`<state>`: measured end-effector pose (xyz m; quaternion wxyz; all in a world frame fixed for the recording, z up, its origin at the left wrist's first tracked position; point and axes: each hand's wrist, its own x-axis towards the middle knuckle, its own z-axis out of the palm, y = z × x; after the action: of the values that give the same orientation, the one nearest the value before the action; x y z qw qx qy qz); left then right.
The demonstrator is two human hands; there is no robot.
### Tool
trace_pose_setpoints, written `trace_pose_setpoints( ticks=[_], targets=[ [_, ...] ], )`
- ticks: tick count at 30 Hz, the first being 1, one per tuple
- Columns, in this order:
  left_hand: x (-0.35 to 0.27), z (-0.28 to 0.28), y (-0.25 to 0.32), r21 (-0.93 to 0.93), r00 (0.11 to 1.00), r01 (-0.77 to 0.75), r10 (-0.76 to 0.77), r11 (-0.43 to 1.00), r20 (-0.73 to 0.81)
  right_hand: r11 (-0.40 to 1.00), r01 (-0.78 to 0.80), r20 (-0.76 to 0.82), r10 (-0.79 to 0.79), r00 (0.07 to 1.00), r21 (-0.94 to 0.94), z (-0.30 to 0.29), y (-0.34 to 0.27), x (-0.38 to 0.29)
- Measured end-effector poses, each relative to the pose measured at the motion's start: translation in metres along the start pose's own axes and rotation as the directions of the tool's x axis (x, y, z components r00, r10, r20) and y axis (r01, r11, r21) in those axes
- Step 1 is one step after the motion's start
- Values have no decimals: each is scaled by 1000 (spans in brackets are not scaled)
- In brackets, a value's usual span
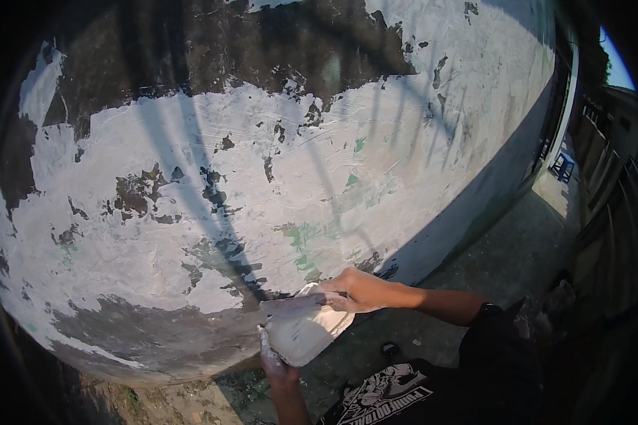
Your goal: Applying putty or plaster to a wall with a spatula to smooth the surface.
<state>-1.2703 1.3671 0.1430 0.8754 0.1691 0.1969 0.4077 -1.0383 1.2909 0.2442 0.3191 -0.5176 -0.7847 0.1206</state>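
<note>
My right hand [356, 291] grips a wide flat scraper [292, 304]. Its blade lies across the top of a putty-smeared board [311, 334]. From below, my left hand [277, 364] holds that board by its near left edge, and white putty coats the fingers. Right behind both hands rises a wall [276, 212], patched with whitish putty over dark bare cement. Flecks of green paint [300, 244] show through the coat just above the board. How much putty sits under the blade is hard to tell.
A concrete floor [489, 265] runs along the wall's foot. A blue stool [562, 168] stands farther down the passage, opposite a dark fence [606, 180]. A dark round object [390, 349] lies on the floor near me. Earth and rubble [165, 404] border the wall at lower left.
</note>
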Motion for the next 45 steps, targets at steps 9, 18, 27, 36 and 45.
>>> trace_pose_setpoints(
  ticks=[9, 18, 27, 36, 45],
  targets=[
    [25, 49, 12, 166, 990, 41, -63, 985, 128, 651, 36, -503, 549, 667, 758, -117, -6, -4],
    [23, 81, -15, 462, 914, -290, 99, 838, 394, 849, -418, -946, -309, 101, -322, -260, 36, 34],
    [30, 70, -44, 629, 903, -330, 42, 704, 427, 523, -605, -797, -449, 404, -601, -200, 68, 120],
    [40, 84, -70, 207, 973, 172, -199, 963, 116, 836, -368, -911, -340, 235, -407, -249, 41, 37],
    [66, 69, -63, 240, 940, 228, -277, 944, 199, 498, -793, -933, -260, 249, -351, -226, 78, 96]
  ],
)
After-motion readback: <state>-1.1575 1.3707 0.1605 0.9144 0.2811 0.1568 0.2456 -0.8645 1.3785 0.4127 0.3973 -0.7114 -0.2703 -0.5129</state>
